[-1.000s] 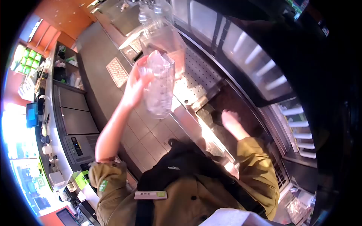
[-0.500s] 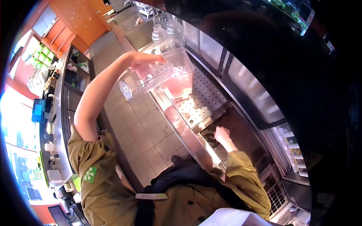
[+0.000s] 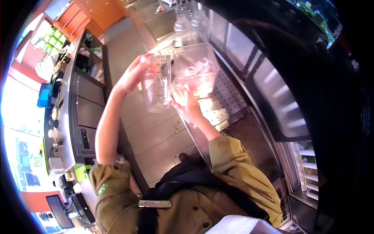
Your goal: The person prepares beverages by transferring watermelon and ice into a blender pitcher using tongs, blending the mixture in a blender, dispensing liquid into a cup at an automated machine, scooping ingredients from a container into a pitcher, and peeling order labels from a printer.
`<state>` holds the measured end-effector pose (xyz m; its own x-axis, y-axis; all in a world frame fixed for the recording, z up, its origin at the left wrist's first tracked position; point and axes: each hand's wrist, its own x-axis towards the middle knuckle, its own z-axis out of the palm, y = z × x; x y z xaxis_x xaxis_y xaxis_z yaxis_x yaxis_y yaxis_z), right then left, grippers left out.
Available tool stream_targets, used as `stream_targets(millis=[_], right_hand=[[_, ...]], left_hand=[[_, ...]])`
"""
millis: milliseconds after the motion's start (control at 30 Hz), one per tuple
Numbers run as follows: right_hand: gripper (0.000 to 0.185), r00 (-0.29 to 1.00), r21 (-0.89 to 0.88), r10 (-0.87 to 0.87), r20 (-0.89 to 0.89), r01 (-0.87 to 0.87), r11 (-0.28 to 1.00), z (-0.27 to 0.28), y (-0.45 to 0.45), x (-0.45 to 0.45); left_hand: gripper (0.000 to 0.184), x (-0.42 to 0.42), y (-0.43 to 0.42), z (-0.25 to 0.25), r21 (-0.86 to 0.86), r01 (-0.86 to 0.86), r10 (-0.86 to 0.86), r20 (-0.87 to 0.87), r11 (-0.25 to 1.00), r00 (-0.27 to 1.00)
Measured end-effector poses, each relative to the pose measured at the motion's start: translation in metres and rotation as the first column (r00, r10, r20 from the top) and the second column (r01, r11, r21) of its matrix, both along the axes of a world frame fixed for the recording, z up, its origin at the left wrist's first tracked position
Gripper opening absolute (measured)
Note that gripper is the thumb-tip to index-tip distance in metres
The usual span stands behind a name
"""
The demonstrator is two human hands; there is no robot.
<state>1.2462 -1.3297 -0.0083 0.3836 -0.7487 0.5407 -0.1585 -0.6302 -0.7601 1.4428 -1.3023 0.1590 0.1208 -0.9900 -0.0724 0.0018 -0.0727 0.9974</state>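
Note:
My left hand is wrapped round the upper part of a clear measuring cup, which stands upright in the air above the counter's front edge. No ice shows in the cup. My right hand is beside the cup's lower right side, in front of a clear square container. Its fingers are bright and blurred, and whether they touch the cup is hard to tell. Clear pieces that look like ice lie in the container, which stands on a perforated metal tray.
Clear bottles stand behind the container, near a sink. Right of the tray is a recessed metal bin. A dark machine with a translucent panel borders the right. Across the tiled floor runs a counter with cabinets.
The cup, full of ice at first, was tipped over the container and is now upright without visible ice. My right hand has moved from the recessed bin up to the cup and container.

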Motion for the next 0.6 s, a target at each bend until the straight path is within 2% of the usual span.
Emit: stream_targets(millis=[100,167,233,267,300,333,367,433,467,500,533,567,600], right_hand=[[0.04,0.932,0.394,-0.198,0.304,0.066,0.917,-0.001,-0.002,0.055],[0.024,0.751,0.453,-0.37,0.547,0.106,0.885,-0.007,0.001,0.065],[0.019,0.625,0.551,-0.545,0.558,0.211,0.807,-0.017,-0.004,0.031],[0.014,0.589,0.535,-0.588,0.555,0.289,0.794,-0.008,-0.011,0.009],[0.011,0.673,0.411,-0.586,0.451,0.426,0.806,-0.024,-0.02,-0.021],[0.008,0.621,0.534,-0.622,0.477,0.358,0.766,-0.021,-0.019,-0.039],[0.007,0.562,0.601,-0.629,0.538,0.268,0.753,0.036,0.004,-0.044],[0.011,0.633,0.504,-0.622,0.461,0.391,0.77,0.026,0.024,-0.078],[0.011,0.674,0.361,-0.6,0.43,0.481,0.799,0.028,0.033,-0.093],[0.012,0.674,0.456,-0.619,0.402,0.439,0.774,0.061,0.052,-0.094],[0.012,0.684,0.442,-0.649,0.333,0.495,0.748,0.06,0.065,-0.11],[0.013,0.71,0.301,-0.63,0.315,0.555,0.776,0.054,0.072,-0.127],[0.013,0.672,0.252,-0.694,0.256,0.647,0.72,0.068,0.083,-0.129]], left_hand=[[0.067,0.01,0.033,-0.038,-0.271,-0.342,0.393,0.161,0.9,0.905],[0.075,-0.002,0.038,-0.056,-0.327,-0.46,0.541,0.225,0.826,0.811],[0.08,-0.002,0.028,-0.103,-0.418,-0.441,0.517,0.085,0.794,0.851],[0.083,-0.009,0.018,-0.117,-0.397,-0.42,0.503,0.13,0.816,0.855],[0.086,-0.02,0.008,-0.131,-0.367,-0.4,0.484,0.17,0.84,0.859],[0.087,-0.029,-0.005,-0.151,-0.417,-0.333,0.452,0.227,0.845,0.863],[0.087,-0.038,-0.02,-0.163,-0.471,-0.262,0.426,0.283,0.842,0.859],[0.091,-0.06,-0.033,-0.164,-0.474,-0.202,0.393,0.348,0.857,0.851],[0.094,-0.065,-0.045,-0.172,-0.478,-0.181,0.362,0.32,0.86,0.875],[0.098,-0.069,-0.053,-0.188,-0.473,-0.155,0.322,0.295,0.867,0.9],[0.1,-0.07,-0.064,-0.203,-0.508,-0.08,0.27,0.313,0.858,0.911],[0.101,-0.072,-0.073,-0.206,-0.518,-0.06,0.257,0.318,0.853,0.913],[0.103,-0.074,-0.08,-0.208,-0.53,-0.042,0.247,0.322,0.847,0.914]])
